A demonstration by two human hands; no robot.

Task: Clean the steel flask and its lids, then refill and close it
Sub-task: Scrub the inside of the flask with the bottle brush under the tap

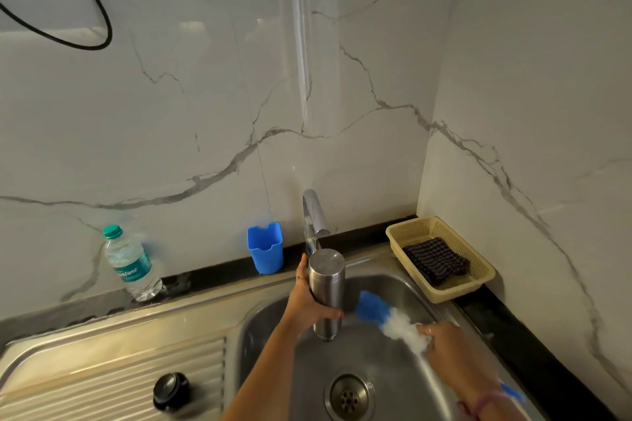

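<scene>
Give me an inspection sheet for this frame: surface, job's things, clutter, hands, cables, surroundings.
Surface: steel sink with a ribbed drainboard on a dark counter; drain open.
Job's things: steel flask held over the basin, its mouth pointing down; blue-and-white bottle brush beside it, outside the flask; black lid on the drainboard.
Clutter: plastic water bottle, blue cup, cream basket holding a dark cloth.
Hands: left hand grips the flask; right hand holds the brush at its white bristles.
Cables: black cable looping on the wall, upper left.
Surroundings: marble-pattern wall; chrome tap behind the flask; cannot tell whether water is running.
</scene>
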